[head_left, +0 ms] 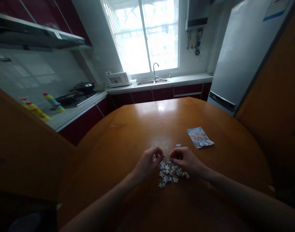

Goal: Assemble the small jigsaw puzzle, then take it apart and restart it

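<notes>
A loose heap of jigsaw puzzle pieces lies on the wooden table in front of me, some showing pale sides and others printed colours. Over the heap's far edge, my left hand pinches a puzzle piece between thumb and forefinger. My right hand faces it from the other side, its fingertips closed on a small piece too. Only thin pale edges show between the two hands, so whether the pieces touch is unclear. One single puzzle piece lies apart, just beyond my right hand.
A printed picture sheet lies on the round wooden table, beyond my right hand. Past the table are a counter with a sink, a microwave, a stove with a pan, and a fridge at right.
</notes>
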`<state>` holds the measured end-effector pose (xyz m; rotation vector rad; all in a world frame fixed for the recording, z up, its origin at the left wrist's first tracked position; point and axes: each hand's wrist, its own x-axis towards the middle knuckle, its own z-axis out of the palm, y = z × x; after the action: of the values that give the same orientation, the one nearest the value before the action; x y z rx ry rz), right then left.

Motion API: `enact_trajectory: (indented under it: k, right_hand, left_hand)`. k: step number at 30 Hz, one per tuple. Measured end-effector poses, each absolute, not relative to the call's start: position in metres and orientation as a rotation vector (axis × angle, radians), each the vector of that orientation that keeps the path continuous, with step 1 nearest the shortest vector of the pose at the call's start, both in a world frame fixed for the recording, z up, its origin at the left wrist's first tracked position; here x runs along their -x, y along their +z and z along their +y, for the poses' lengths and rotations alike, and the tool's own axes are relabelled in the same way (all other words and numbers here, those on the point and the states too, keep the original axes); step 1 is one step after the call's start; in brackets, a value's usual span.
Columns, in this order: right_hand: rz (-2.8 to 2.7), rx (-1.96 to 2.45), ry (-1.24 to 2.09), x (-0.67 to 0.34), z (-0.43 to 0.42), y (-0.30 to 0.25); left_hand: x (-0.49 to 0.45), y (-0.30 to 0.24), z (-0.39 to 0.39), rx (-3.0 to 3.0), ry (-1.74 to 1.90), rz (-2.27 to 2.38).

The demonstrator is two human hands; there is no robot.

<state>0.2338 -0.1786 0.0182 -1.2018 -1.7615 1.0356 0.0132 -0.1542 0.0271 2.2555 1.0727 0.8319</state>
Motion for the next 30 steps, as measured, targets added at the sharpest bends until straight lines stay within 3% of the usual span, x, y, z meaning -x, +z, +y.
enact_trajectory:
  k: [5,10,16,21,25,30]
  right_hand:
    - [-1.889,1.373,0.676,-0.276,-0.167,0.016]
    - [-2.125,1.623,0.714,-0.317,-0.171,0.021]
    - [-2.187,1.897,0.433,-0.322,-0.177,0.025]
    - [-2.228,1.83,0.664,-0.329,-0.178,0.02]
    - [-2.161,1.73,0.563,-0.323,-0.178,0.021]
    - [-2.194,1.268,0.607,-0.289,-0.181,0.015]
  left_hand:
    - [0.023,0.036,-0.144,-2.58,0.667,0.985]
    - [0.036,0.049,-0.139,-2.874,0.275,0.644]
    - [0.036,0.058,-0.144,-2.853,0.149,0.521]
    - [0.036,0.058,-0.147,-2.771,0.144,0.546]
    - [0.025,0.048,-0.151,-2.789,0.342,0.633]
    - [0.017,0.039,-0.152,-2.834,0.344,0.538]
